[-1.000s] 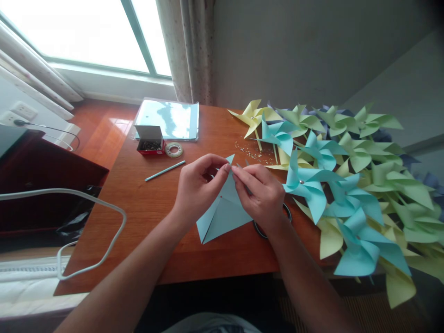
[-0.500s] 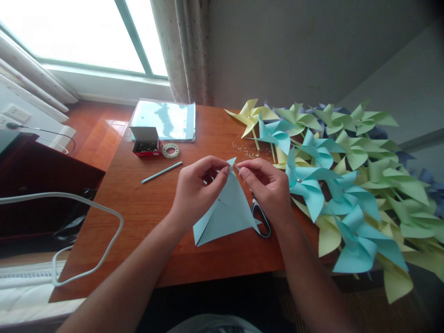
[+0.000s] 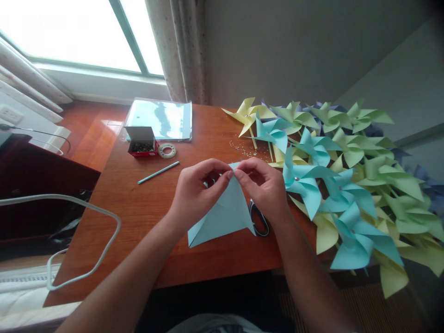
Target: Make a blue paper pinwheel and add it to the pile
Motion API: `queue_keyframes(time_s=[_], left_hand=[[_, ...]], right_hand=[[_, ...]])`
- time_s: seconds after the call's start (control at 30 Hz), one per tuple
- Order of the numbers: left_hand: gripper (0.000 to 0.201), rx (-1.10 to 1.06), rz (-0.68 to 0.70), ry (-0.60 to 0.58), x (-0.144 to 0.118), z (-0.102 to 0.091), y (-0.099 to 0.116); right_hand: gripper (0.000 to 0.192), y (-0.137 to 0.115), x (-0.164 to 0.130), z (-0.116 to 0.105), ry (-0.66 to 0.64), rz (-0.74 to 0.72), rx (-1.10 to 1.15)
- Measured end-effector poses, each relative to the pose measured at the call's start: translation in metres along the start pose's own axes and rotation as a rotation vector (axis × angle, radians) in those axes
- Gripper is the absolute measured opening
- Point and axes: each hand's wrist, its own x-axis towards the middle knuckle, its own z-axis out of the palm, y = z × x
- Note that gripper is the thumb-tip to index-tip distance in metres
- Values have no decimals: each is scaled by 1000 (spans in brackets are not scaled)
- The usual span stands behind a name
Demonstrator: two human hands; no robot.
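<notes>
A light-blue sheet of paper [image 3: 225,215], cut in from its corners, rests tilted on the table below my fingers. My left hand [image 3: 204,185] pinches its upper part between thumb and forefinger. My right hand [image 3: 262,185] is closed in a pinch, its fingertips meeting the left ones at the same spot; whatever small thing lies between them is hidden. Scissors [image 3: 259,221] with black and white handles lie beside the paper, partly under my right hand. To the left of my hands is a light-blue paper stick [image 3: 158,172].
Many finished pinwheels [image 3: 354,231] in blue, green, yellow and purple crowd the right side. An open red box of small dark pieces [image 3: 142,150], a tape roll [image 3: 167,151] and light-blue sheets in a clear sleeve [image 3: 163,118] sit at back left. Tiny scraps [image 3: 244,149] lie behind my hands.
My right fingertips have moved left and now meet my left fingertips at the paper's upper part. Before, a small gap lay between them. The view has shifted slightly.
</notes>
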Motion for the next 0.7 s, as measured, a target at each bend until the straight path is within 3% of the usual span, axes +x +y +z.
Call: queue_keyframes(time_s=[0.7], left_hand=[[11, -50, -45, -34, 1, 1, 2]], right_hand=[[5, -3, 1, 0, -10, -25, -70]])
